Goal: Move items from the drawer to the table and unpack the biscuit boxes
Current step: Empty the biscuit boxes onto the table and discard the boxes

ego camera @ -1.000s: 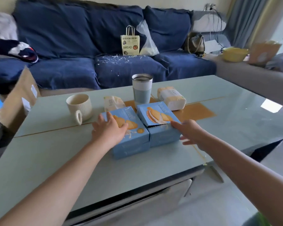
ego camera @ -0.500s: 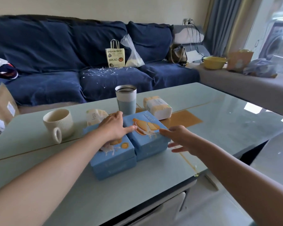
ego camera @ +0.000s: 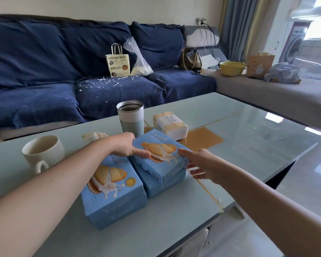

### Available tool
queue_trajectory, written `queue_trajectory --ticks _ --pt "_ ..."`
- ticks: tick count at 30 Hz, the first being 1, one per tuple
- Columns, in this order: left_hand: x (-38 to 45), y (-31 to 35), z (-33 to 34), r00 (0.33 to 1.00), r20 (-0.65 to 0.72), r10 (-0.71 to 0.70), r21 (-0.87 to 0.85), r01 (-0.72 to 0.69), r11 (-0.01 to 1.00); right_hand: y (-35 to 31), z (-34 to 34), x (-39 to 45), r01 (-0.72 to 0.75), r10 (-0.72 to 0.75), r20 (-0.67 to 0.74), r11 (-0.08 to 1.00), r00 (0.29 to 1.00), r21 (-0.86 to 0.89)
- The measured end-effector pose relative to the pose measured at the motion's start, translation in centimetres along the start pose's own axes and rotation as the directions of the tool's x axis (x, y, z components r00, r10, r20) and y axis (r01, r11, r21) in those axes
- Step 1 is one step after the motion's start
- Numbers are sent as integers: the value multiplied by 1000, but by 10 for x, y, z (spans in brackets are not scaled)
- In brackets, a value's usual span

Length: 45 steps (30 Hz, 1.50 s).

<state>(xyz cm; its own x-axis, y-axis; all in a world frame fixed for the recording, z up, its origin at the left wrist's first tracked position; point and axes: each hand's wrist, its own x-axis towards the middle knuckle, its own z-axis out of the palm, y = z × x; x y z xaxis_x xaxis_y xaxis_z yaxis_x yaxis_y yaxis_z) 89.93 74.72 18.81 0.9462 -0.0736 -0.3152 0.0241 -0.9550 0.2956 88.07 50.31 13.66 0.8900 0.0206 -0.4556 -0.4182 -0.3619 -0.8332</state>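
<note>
Two stacks of blue biscuit boxes stand near the front of the pale glass table (ego camera: 248, 130). The left stack has a top box (ego camera: 111, 180) on a lower box (ego camera: 117, 212). On the right, the top biscuit box (ego camera: 159, 158) is tilted and skewed above the box beneath it (ego camera: 161, 188). My left hand (ego camera: 122, 145) grips its left edge, thumb on the lid. My right hand (ego camera: 198, 162) holds its right edge, thumb on top and fingers spread along the side.
Behind the boxes stand a steel-rimmed tumbler (ego camera: 131, 117), a yellow-and-white tissue pack (ego camera: 170, 125), a crumpled white packet (ego camera: 93, 136) and a ribbed white mug (ego camera: 43, 153). A blue sofa (ego camera: 44, 71) runs along the far side. The drawer front (ego camera: 193, 243) shows under the table edge.
My left hand left the left stack and took the left edge of the right stack's top box. That box is now raised and skewed off the one below.
</note>
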Motion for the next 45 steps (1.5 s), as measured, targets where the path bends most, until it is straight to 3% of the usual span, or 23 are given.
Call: queue_trajectory --ticks 4,8,11,15,20,22,27,31,38,42,45 --pt "-10 13 4 988 -147 37 -80 -49 996 -3 -3 -1 134 -113 -88 946 990 295" --pt "-17 45 10 945 -318 72 -334 -183 925 -10 -23 -15 161 -112 -121 810 986 563" --pt "-17 77 19 920 -390 45 -576 -281 768 -9 -41 -19 188 -85 -188 743 978 643" --pt "-7 129 40 938 -345 39 -842 -327 428 2 -72 -15 246 -47 -293 677 955 694" --pt "23 200 74 958 -283 43 -918 -284 276 26 -134 4 304 16 -446 710 895 635" --pt "43 232 81 966 -249 67 -931 -258 259 38 -162 12 327 21 -506 740 862 588" --pt "75 313 92 965 -159 209 -908 -226 352 65 -235 10 370 61 -634 768 771 523" --pt "68 350 119 966 16 259 -945 -70 320 90 -268 -16 368 61 -685 807 726 463" --pt "17 374 193 946 139 293 -970 71 231 178 -261 -83 244 167 -745 879 646 409" --pt "-29 367 239 913 246 326 -941 143 307 228 -237 -135 122 222 -778 926 588 356" --pt "-57 358 263 897 287 335 -929 176 325 259 -222 -163 6 170 -822 978 543 207"
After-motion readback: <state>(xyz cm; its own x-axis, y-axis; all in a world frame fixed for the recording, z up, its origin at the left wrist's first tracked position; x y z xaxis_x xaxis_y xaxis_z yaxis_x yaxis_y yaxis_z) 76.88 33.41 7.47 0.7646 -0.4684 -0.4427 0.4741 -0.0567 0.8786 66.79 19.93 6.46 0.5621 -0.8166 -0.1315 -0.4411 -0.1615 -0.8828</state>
